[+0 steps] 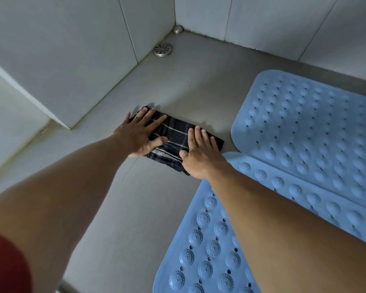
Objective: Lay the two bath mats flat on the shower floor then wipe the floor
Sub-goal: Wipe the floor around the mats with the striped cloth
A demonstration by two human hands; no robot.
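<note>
Dim, soft light; edges distorted

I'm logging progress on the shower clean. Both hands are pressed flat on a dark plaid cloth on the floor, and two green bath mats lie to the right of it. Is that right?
Not quite: in the head view the two bath mats are blue, not green. The rest holds: the left hand and right hand press flat on the dark plaid cloth on the floor, with the mats to its right.
</note>
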